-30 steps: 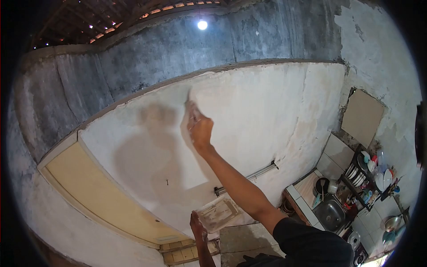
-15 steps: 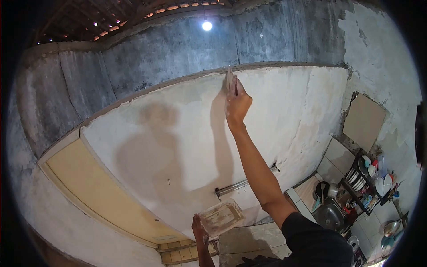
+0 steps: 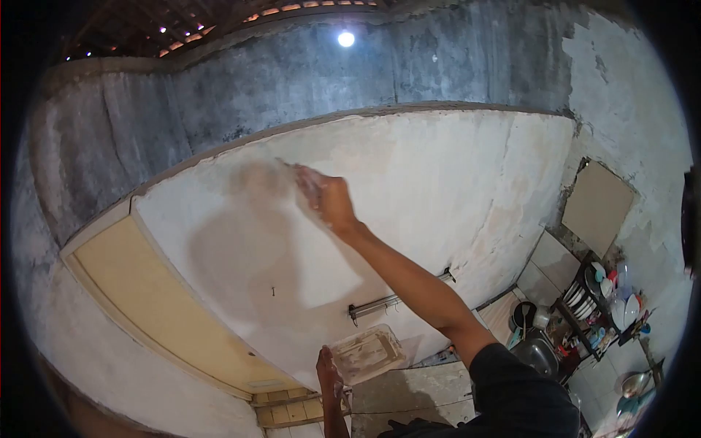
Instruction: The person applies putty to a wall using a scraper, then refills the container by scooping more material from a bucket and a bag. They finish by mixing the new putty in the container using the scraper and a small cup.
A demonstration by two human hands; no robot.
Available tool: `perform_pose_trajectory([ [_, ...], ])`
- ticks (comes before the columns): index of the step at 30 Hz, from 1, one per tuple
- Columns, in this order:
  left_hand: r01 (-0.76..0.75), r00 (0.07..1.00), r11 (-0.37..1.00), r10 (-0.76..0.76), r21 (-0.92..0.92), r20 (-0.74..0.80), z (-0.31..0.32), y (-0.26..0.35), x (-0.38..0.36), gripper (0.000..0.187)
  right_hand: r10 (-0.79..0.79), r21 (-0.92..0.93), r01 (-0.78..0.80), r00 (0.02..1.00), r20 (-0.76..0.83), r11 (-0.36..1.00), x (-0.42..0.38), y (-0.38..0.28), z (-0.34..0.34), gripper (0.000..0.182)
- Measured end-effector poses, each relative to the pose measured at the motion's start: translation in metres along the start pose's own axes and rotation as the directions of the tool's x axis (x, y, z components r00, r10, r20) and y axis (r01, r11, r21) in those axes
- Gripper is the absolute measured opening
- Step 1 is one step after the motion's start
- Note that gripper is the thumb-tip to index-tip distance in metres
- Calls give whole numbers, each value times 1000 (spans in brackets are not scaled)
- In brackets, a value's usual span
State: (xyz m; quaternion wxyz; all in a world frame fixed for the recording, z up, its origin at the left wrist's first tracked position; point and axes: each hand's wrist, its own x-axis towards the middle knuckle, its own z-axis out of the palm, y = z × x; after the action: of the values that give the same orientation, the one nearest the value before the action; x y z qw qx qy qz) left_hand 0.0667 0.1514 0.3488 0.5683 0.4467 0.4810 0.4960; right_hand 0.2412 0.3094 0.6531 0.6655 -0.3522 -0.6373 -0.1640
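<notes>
My right hand (image 3: 325,196) reaches up to the white wall (image 3: 431,182), its fingers closed around what looks like a putty knife (image 3: 287,163). Motion blurs the tool, and its thin edge points up and left near the wall's upper part. Lower down, my left hand (image 3: 328,372) grips the left edge of a shallow rectangular tray (image 3: 400,343). Smears of pale filler (image 3: 361,356) cover the inside of the tray. White residue marks the fingers of both hands.
A metal rail with hooks (image 3: 376,306) and a nail (image 3: 273,291) stick out of the wall. A yellowish door (image 3: 161,292) is at left. On the right are a sink (image 3: 537,358) and a dish rack (image 3: 580,303). A lit bulb (image 3: 346,39) hangs above.
My right hand has swept left and down from the ledge along the wall, with the putty knife now tilted left. My left hand and the tray stay almost in place.
</notes>
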Motion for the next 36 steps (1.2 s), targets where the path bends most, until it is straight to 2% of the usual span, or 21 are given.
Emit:
perform_pose_trajectory([
  [1,1,1000,1000,-1,-7,-16,-2,-1,-4,48,270,213,-290,955,119,933,-2,-2,-12,25],
  [3,-72,997,997,71,-31,-29,-6,5,-16,47,356,371,-346,933,44,861,-10,10,-26,24],
  [7,-198,980,976,198,90,3,-24,-26,-7,45,515,363,-456,854,-78,812,-20,-4,-63,23],
  [9,-505,853,858,513,94,-98,-23,-59,5,43,666,555,-540,745,-35,633,-37,10,-83,24],
  [10,-515,850,778,518,358,97,-28,-55,16,45,678,556,-544,734,-48,628,-49,24,-89,23],
  [11,-528,847,775,513,348,140,-17,-27,8,45,717,610,-575,697,15,545,-61,31,-98,22],
  [12,-229,972,967,221,111,80,-7,3,-2,46,746,633,-591,665,32,499,-71,36,-107,21],
  [13,124,989,984,-113,-131,91,0,17,-7,49,771,658,-605,634,58,448,-78,39,-116,21],
  [14,226,962,933,-169,-280,215,2,9,-1,54,776,654,-602,629,35,458,-85,40,-125,21],
  [16,206,959,943,-142,-261,245,6,1,15,55,801,724,-577,596,56,378,-99,39,-137,22],
  [21,87,951,976,-21,-202,308,55,4,36,63,828,734,-545,560,-40,404,-111,55,-211,24],
  [22,-197,856,940,304,-280,418,60,4,39,69,832,706,-550,545,-102,447,-113,59,-222,24],
  [23,-441,646,808,588,-391,486,68,5,42,75,831,676,-553,531,-165,487,-115,63,-235,24],
  [24,-438,639,809,586,-391,498,82,11,50,75,823,669,-536,527,-212,515,-116,66,-246,22],
  [26,26,898,971,82,-238,432,116,22,75,65,806,626,-534,516,-291,568,-116,74,-271,22],
  [28,63,902,969,47,-240,429,138,23,88,61,687,490,-486,574,-446,724,-111,89,-293,26],
  [29,101,911,964,9,-245,413,148,26,92,57,680,486,-478,575,-456,731,-104,93,-303,26],
  [32,81,904,971,23,-224,426,163,34,93,58,496,58,-565,664,-559,823,-76,123,-334,28],
  [33,76,903,972,28,-223,429,166,36,93,58,493,60,-562,664,-563,825,-62,141,-340,28],
  [35,62,897,976,37,-207,441,166,37,91,58,204,-203,-408,755,-624,890,-35,173,-340,29],
  [36,57,897,977,41,-208,439,164,34,91,58,204,-199,-406,754,-625,892,-30,189,-334,29],
])
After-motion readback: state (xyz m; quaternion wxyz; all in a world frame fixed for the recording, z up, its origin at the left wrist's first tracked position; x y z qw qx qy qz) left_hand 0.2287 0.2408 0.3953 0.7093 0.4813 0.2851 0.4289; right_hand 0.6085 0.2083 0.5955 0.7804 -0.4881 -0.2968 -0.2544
